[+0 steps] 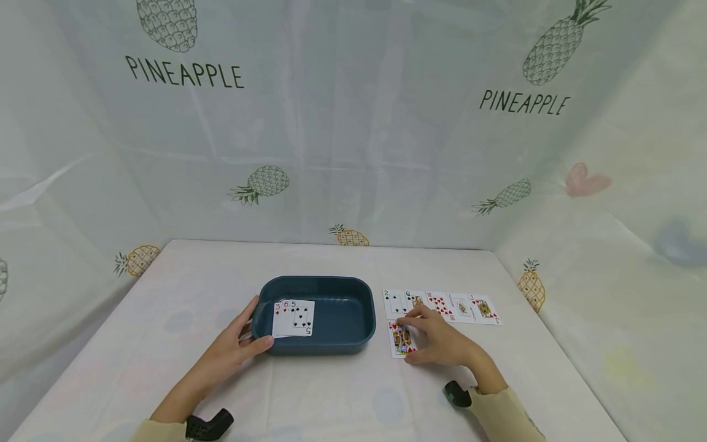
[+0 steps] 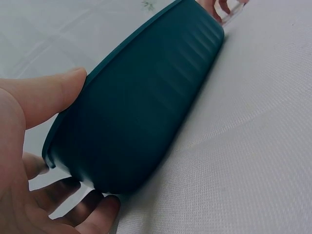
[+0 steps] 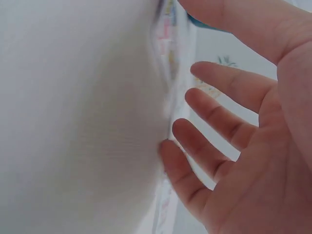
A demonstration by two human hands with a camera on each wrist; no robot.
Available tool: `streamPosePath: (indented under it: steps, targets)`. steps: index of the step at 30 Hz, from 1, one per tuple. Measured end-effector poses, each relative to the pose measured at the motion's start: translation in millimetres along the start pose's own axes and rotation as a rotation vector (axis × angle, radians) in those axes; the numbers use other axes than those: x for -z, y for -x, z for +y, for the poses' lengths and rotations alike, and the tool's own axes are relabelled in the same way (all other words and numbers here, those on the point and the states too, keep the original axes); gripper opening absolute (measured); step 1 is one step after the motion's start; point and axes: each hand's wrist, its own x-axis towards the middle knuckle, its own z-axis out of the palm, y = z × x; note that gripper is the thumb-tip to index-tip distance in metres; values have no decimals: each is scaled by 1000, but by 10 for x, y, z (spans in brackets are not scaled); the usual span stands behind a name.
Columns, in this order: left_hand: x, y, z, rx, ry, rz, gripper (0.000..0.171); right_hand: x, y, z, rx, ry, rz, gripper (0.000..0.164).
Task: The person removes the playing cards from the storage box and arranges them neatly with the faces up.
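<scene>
In the head view, my left hand holds the left end of a dark teal tray. The left wrist view has the thumb on the tray's rim and the fingers curled about its end. Inside the tray, at its left, overlapping playing cards lie face up, marked 3, 6 and 5. My right hand is over a face card with red hearts, thumb near its lower edge. Its fingers look spread and loosely bent in the right wrist view, where the card is blurred.
Right of the tray, a row of face-up cards lies on the white-covered table: a 2, a queen, a red-hearts number card, a joker and a red face card. Pineapple-print sheeting hangs behind the table and at its sides.
</scene>
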Motion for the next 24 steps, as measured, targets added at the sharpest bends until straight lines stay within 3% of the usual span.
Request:
streamPosePath:
  steps: [6,11,17,24]
  targets:
    - [-7,5,1,-8,2,4,103,120,-34,-83,11,-26,57,68]
    - [-7,0,-3,-7,0,6,103,203,-184,-221,3,-79,97,66]
    - [-11,-9,-1,4,4,9,103,226,-462,-517,13,-135,142,67]
    - [-15,-11,-17,-1,-10,12,104,54,-893,-848,79,-173,120,66]
